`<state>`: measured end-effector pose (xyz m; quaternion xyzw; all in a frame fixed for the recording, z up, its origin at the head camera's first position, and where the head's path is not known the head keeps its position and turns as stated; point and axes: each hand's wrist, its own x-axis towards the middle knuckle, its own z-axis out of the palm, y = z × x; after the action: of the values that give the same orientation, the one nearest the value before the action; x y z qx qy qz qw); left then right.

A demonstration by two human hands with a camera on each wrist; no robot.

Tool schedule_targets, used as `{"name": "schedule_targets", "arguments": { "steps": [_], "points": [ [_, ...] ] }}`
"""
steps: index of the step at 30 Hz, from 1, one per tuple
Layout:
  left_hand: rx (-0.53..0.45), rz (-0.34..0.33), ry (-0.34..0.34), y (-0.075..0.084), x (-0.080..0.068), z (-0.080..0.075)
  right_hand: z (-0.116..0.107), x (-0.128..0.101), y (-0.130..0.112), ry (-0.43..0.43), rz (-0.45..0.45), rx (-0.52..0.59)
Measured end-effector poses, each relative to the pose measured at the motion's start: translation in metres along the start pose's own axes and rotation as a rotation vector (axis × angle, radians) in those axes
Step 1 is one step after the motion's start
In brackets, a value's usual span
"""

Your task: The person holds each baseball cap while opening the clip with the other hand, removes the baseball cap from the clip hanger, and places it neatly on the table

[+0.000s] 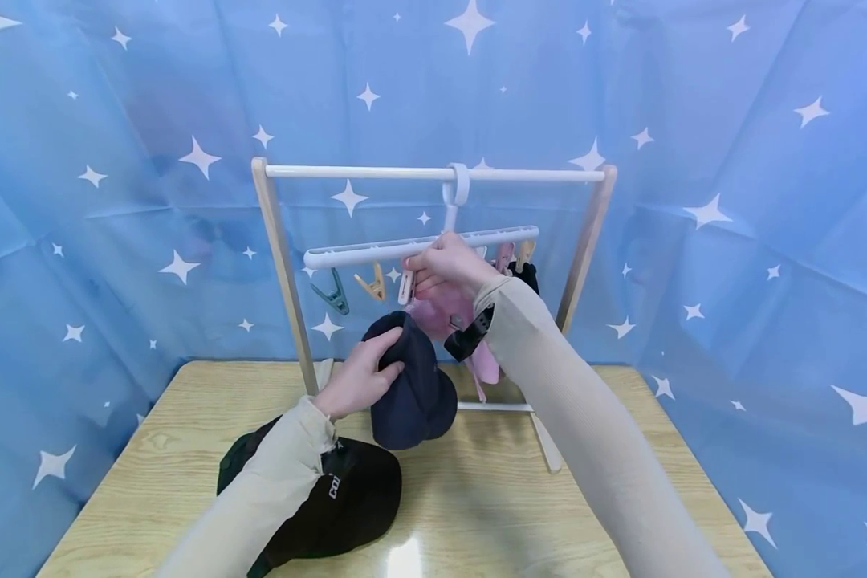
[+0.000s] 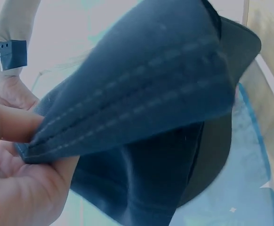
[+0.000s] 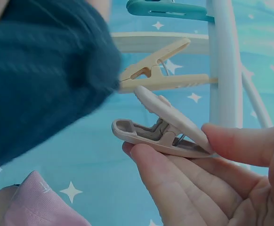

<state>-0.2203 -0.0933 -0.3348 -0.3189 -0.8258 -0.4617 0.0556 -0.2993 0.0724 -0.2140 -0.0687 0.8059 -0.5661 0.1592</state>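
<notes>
My left hand (image 1: 357, 377) grips a navy cap (image 1: 413, 385) by its brim and holds it up under the white peg hanger (image 1: 376, 252). The left wrist view shows thumb and fingers (image 2: 14, 127) pinching the stitched brim edge of the navy cap (image 2: 141, 108). My right hand (image 1: 444, 265) squeezes a cream peg (image 3: 163, 129) on the hanger; the peg's jaws stand apart beside the cap (image 3: 38, 84). A pink cap (image 1: 451, 317) and a black one (image 1: 526, 277) hang from other pegs behind my right wrist.
The hanger hooks on a wooden-framed rail (image 1: 433, 172) standing on the wooden table (image 1: 477, 498). A black cap (image 1: 347, 502) lies on the table under my left forearm. Teal (image 1: 332, 293) and tan (image 1: 372, 282) pegs hang free. A blue starred cloth (image 1: 116, 201) surrounds everything.
</notes>
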Motion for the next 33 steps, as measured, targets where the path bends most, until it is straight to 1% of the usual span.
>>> {"name": "schedule_targets", "arguments": {
  "steps": [7, 12, 14, 16, 20, 23, 25, 28, 30, 31, 33],
  "points": [
    [-0.074, -0.022, -0.017, -0.004, -0.019, -0.001, -0.001, -0.001, 0.002, 0.000, -0.021, -0.035],
    [-0.188, -0.064, -0.024, -0.010, -0.034, -0.005, -0.002, -0.003, 0.002, -0.010, -0.038, -0.051],
    [-0.227, -0.096, -0.021, -0.013, -0.041, -0.006, -0.002, -0.004, 0.003, -0.013, -0.047, -0.063],
    [-0.243, -0.123, -0.016, -0.018, -0.048, -0.007, -0.002, -0.004, 0.004, -0.009, -0.058, -0.086],
    [-0.289, -0.183, -0.025, -0.027, -0.061, -0.007, -0.003, -0.004, 0.007, 0.004, -0.096, -0.130],
    [-0.336, -0.229, -0.039, -0.032, -0.070, -0.007, -0.003, -0.004, 0.009, 0.009, -0.109, -0.140],
    [-0.369, -0.272, -0.037, -0.034, -0.076, -0.007, -0.003, -0.005, 0.009, 0.014, -0.113, -0.143],
    [-0.410, -0.355, -0.006, -0.037, -0.085, -0.005, -0.001, -0.006, 0.009, 0.021, -0.123, -0.155],
    [-0.424, -0.396, 0.008, -0.039, -0.093, -0.003, 0.000, -0.006, 0.009, 0.027, -0.130, -0.167],
    [-0.435, -0.406, 0.006, -0.040, -0.097, -0.003, 0.000, -0.006, 0.009, 0.028, -0.133, -0.172],
    [-0.442, -0.406, -0.011, -0.043, -0.105, -0.001, 0.000, -0.007, 0.009, 0.026, -0.134, -0.178]
  ]
}}
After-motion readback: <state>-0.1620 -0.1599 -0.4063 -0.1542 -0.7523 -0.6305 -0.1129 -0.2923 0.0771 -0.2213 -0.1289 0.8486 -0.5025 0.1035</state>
